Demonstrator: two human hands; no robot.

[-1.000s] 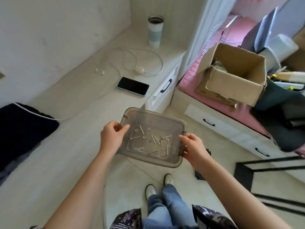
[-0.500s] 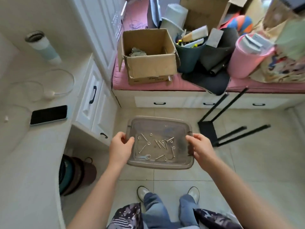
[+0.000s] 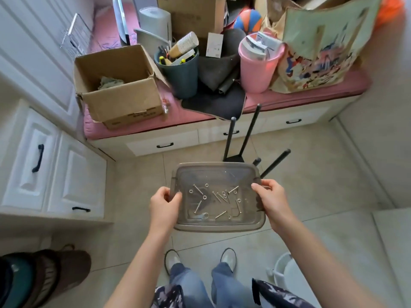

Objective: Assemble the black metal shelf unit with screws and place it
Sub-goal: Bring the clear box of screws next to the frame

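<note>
1. Left hand (image 3: 163, 204): grip closed on the left rim of the tray, thumb laid over the edge, fingers hidden beneath.
2. Right hand (image 3: 270, 200): grip closed on the right rim of the same tray, thumb on top, fingers curled over the edge.
3. Translucent grey plastic tray (image 3: 219, 226): held level between both hands, above the tiled floor (image 3: 322, 185) and in front of the person's feet.
4. Screws (image 3: 219, 196): long silver pieces, scattered loose in the tray together with small washers and a flat spanner (image 3: 201, 216).
5. Black metal shelf unit (image 3: 243, 141): partly assembled, lying on the floor just beyond the tray, its legs pointing up and outward; the lower part is hidden behind the tray.
6. Pink-cushioned bench (image 3: 311, 96): set behind the shelf unit, loaded with a cardboard box (image 3: 124, 101), a dark bucket (image 3: 182, 74) and a pink bucket (image 3: 255, 70).
7. White cabinets (image 3: 51, 170): ranged along the left side.
</note>
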